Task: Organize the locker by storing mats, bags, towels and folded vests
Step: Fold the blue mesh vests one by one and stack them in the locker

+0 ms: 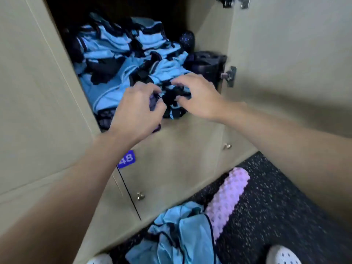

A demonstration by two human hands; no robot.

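Reaching into the open locker [47, 103], I see my left hand [137, 109] pinching dark fabric [153, 101] in curled fingers. My right hand [198, 96] hovers with bent, spread fingers over the front vest [172, 96]; whether it grips, I cannot tell. The vest pile [114, 60] fills the shelf.

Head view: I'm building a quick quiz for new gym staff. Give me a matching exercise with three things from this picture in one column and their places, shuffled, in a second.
Things:
1. foam roller
2. number tag
3. vest pile

Places:
A. inside the open locker
B. on the speckled floor
C. on the closed lower door

Pairs: 1-B, 2-C, 3-A
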